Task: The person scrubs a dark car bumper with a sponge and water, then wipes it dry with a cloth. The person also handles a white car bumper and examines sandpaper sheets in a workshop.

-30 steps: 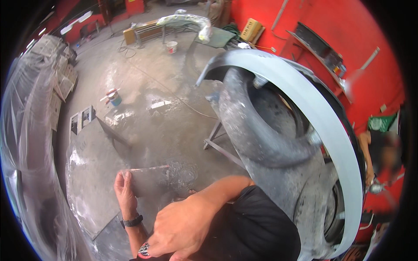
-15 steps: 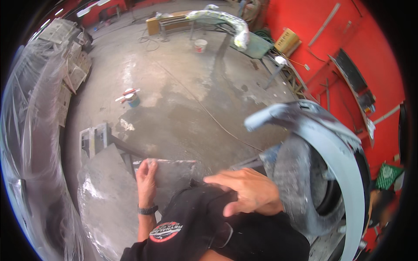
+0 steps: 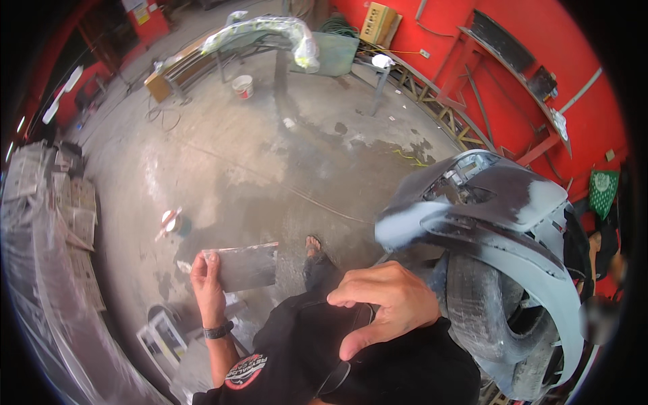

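My left hand [image 3: 208, 283] is closed on the left end of a flat grey rectangular sheet [image 3: 246, 267], thumb on top. The sheet is stiff and has a thin pale reddish upper edge; I cannot tell its material. Before my black shirt hovers my right hand [image 3: 391, 300], fingers bent and thumb spread apart from them, with nothing seen in it. To its right stands a car bumper [image 3: 486, 226], partly light grey and partly dark, resting over a worn tyre [image 3: 476, 310].
A bucket [image 3: 177, 223] with a stick across it stands on the concrete floor, where a hose [image 3: 317, 199] runs. Plastic sheeting [image 3: 61, 304] drapes the left side. A white pail [image 3: 243, 86], a wrapped curved part [image 3: 270, 28] and a red wall [image 3: 432, 74] lie farther off.
My view has swung to the right, bringing more of the bumper in. The left hand has lifted the sheet clear of the grey surface behind it. My right hand stays in front of my body.
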Demonstrator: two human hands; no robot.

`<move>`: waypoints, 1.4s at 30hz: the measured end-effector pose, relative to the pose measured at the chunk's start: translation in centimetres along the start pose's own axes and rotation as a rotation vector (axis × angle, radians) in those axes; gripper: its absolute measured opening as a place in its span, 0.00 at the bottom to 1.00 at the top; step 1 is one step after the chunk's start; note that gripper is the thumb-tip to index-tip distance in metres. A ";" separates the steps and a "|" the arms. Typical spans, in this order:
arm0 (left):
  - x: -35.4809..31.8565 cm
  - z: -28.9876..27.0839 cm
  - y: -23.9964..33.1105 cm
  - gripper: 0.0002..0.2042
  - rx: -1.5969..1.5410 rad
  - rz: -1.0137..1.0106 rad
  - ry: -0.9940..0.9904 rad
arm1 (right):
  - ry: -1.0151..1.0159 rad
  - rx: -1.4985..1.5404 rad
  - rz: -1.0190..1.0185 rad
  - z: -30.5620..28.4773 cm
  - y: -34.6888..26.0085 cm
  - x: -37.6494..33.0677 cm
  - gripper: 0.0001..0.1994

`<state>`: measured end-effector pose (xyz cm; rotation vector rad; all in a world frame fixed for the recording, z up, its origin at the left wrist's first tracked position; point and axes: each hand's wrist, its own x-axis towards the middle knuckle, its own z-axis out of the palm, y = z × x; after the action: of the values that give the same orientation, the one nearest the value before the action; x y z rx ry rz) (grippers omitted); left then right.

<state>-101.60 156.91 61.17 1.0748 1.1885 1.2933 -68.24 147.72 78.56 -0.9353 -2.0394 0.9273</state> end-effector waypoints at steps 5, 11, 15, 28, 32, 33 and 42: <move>9.1 4.2 0.7 0.10 0.032 -0.048 0.012 | 0.149 -0.110 -0.182 -5.1 5.6 5.1 0.26; 20.5 5.5 -0.8 0.18 0.050 -0.101 0.006 | 0.319 0.063 -0.291 -12.0 12.1 10.6 0.26; 28.1 11.8 -2.0 0.25 0.037 -0.207 -0.042 | 0.396 0.292 -0.142 -14.3 15.8 11.7 0.25; 47.3 38.9 -6.8 0.12 -0.013 -0.263 -0.860 | 0.735 0.301 0.153 -16.0 25.2 12.4 0.19; 52.5 47.1 -8.7 0.09 -0.083 -0.330 -1.169 | 0.906 -0.117 0.282 -18.6 23.3 14.7 0.21; 53.8 48.9 -9.0 0.08 -0.103 -0.369 -1.260 | 0.948 -0.265 0.377 -19.1 21.8 16.4 0.22; 64.2 60.3 -6.9 0.08 -0.040 -0.319 -1.715 | 0.688 -0.799 0.719 -28.1 17.9 33.0 0.21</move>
<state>-45.49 225.09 59.19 1.3246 -0.0349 -0.1168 -56.20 192.08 87.61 -2.1449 -1.4280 -0.0125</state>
